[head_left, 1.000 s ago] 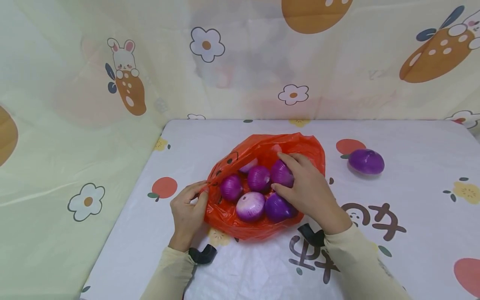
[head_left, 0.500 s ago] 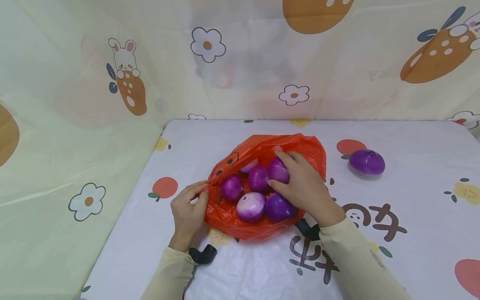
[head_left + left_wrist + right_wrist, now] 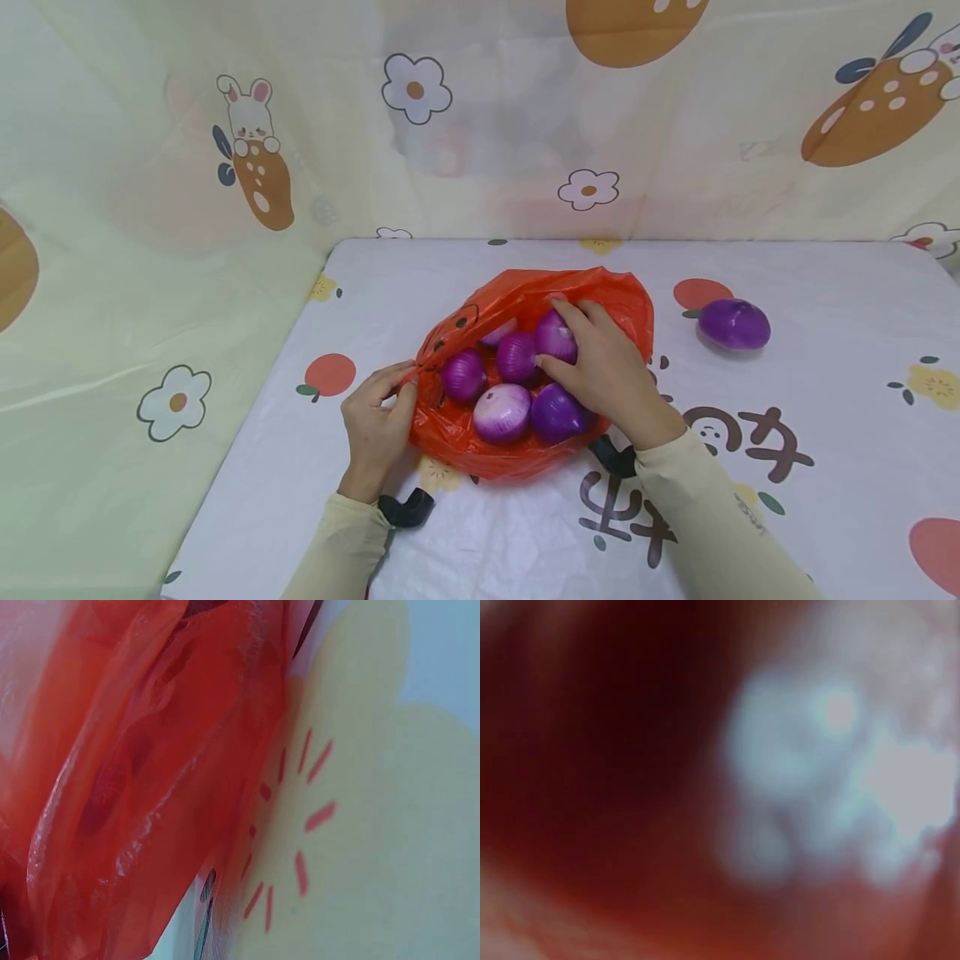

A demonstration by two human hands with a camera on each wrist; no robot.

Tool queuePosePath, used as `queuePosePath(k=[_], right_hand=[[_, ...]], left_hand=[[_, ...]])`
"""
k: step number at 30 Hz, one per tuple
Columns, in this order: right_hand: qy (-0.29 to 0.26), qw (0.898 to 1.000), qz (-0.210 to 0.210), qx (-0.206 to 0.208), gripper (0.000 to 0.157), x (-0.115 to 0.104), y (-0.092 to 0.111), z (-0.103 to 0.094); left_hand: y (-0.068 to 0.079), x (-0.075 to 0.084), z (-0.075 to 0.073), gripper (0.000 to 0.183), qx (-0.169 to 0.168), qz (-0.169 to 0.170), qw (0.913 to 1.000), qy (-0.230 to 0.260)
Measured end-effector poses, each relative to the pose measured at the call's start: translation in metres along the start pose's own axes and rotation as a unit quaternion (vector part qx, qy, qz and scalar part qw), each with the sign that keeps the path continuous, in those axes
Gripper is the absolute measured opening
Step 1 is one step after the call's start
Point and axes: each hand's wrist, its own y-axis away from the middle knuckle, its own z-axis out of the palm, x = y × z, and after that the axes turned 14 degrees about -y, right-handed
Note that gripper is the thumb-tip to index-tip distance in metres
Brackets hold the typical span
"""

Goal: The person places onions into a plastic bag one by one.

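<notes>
A red plastic bag [image 3: 487, 467] lies with its mouth wide on the table, several purple onions inside. At its left edge my left hand [image 3: 375, 421] pinches the rim between thumb and fingers. My right hand [image 3: 611, 375] reaches in from the right, thumb and fingers around a purple onion [image 3: 557, 337]. Beside that one sits another onion [image 3: 517, 357]; a paler onion [image 3: 502, 413] and a darker one [image 3: 558, 414] lie nearer me. In the left wrist view the bag's crumpled film [image 3: 150, 787] fills the left side. The right wrist view is too blurred to read.
One more purple onion [image 3: 734, 324] lies alone on the right of the table, outside the bag. A printed white cloth [image 3: 847, 350] covers the table. Patterned curtains [image 3: 495, 150] hang at the back and left. Each wrist wears a black mount [image 3: 407, 508].
My right hand has shifted slightly left and up within the bag, and the onion in its grasp has moved with it. The left hand stays at the rim.
</notes>
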Motion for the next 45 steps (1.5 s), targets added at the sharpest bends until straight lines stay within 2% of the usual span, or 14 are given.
queuePosePath(k=[13, 24, 36, 42, 45], right_hand=[[0.010, 1.000, 0.007, -0.007, 0.087, 0.003, -0.001, 0.000], [0.006, 1.000, -0.011, 0.010, 0.082, 0.006, 0.002, -0.003], [0.006, 1.000, -0.008, 0.013, 0.078, 0.008, 0.011, -0.011], [0.010, 0.999, -0.019, 0.035, 0.076, 0.012, 0.025, -0.023], [0.011, 0.997, -0.033, 0.063, 0.073, 0.017, 0.031, -0.032]], left_hand=[[0.000, 0.001, 0.001, 0.019, -0.005, 0.001, 1.0000, 0.005], [-0.001, 0.002, 0.002, 0.019, -0.008, 0.001, 1.0000, -0.002], [-0.001, 0.001, 0.004, 0.019, -0.002, 0.004, 1.0000, -0.005], [-0.001, 0.000, 0.005, 0.019, 0.007, 0.005, 0.9999, -0.013], [-0.001, 0.003, 0.001, 0.020, 0.015, 0.008, 0.9997, -0.018]])
